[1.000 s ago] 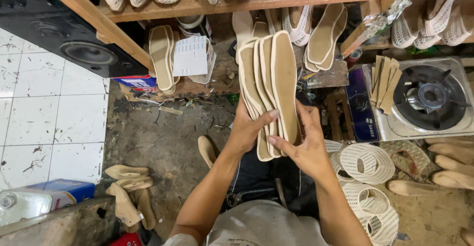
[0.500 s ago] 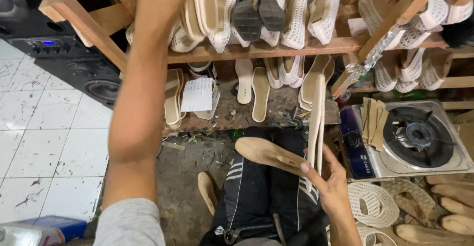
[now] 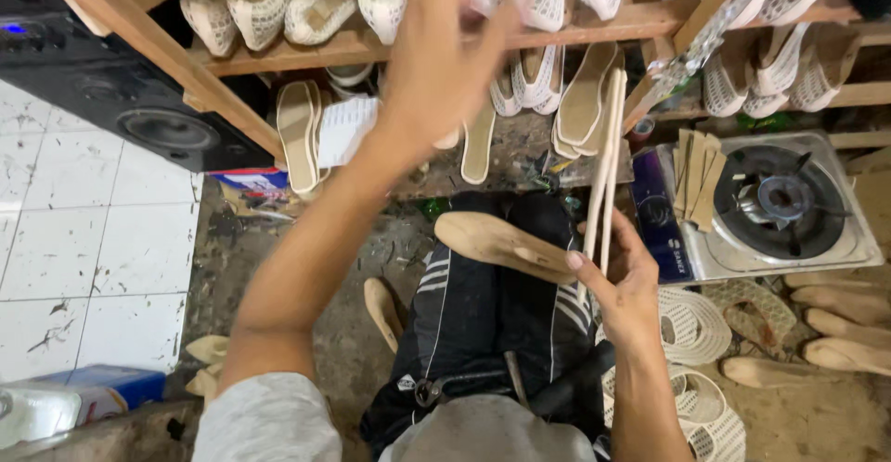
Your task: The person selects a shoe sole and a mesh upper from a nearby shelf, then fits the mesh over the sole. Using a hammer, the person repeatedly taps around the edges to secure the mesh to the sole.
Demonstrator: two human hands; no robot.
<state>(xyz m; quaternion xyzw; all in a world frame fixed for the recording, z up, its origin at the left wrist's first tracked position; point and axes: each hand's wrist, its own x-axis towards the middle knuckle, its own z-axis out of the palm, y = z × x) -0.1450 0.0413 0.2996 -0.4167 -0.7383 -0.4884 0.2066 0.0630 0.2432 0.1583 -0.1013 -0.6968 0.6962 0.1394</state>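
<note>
We are looking down from a head-worn camera at a person sitting low on a dirty floor [image 3: 278, 267], their legs in dark trousers with white side stripes [image 3: 483, 314] stretching forward. Nearest to us, the right hand [image 3: 624, 281] is closing its fingers around a thin stack of flat beige shoe insoles [image 3: 605, 160] held upright on edge, and it is also gripping a pale wooden foot-shaped shoe last [image 3: 501, 244] that is pointing left across the lap. Just right of that hand, coils of white woven strap [image 3: 694, 325] are lying on the floor, with more wooden lasts [image 3: 840, 304] beyond them. The left hand [image 3: 444, 63] is reaching up and away, blurred, toward the wooden shelf [image 3: 371, 46]; we cannot tell whether it is holding anything. Farther off, white mesh shoe uppers [image 3: 320, 3] are sitting along the shelf, beige soles [image 3: 299, 135] are leaning beneath it, a single-burner gas stove [image 3: 780, 202] is standing at right and a black loudspeaker [image 3: 139, 114] at left.
</note>
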